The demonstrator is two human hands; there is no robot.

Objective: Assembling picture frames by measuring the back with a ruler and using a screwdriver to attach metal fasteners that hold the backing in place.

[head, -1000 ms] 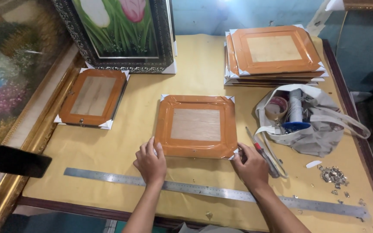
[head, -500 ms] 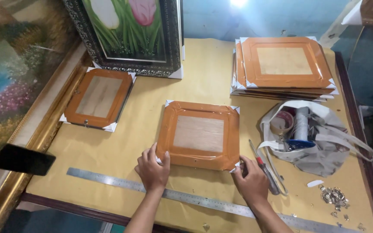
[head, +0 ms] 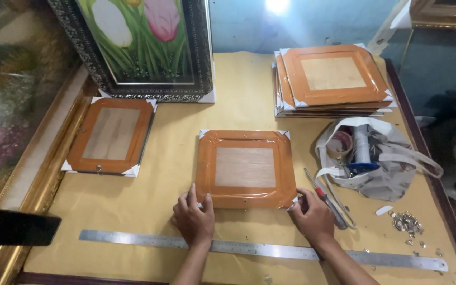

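Now frame (head: 245,169): unmoved since 1 s ago, your view just closer.
Left hand (head: 193,219): 7 o'clock corner, fingers spread flat.
Right hand (head: 312,215): 5 o'clock corner, pinching it.

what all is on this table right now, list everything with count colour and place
wrapped frame: 1, orange-brown, table centre, both hands at its near corners
second frame: 1, orange-brown, left of centre
frame stack: several, orange-brown, far right
tulip painting: 1, dark ornate frame, far left, upright
steel ruler: 1, silver, near edge
cloth bag: 1, white, right, holds tape rolls
screwdriver: 1, red handle, beside right hand
metal bits: small pile, silver, near right
phone: 1, black, near left
table: 1, tan covering
left hand: 1, on near-left corner
right hand: 1, on near-right corner
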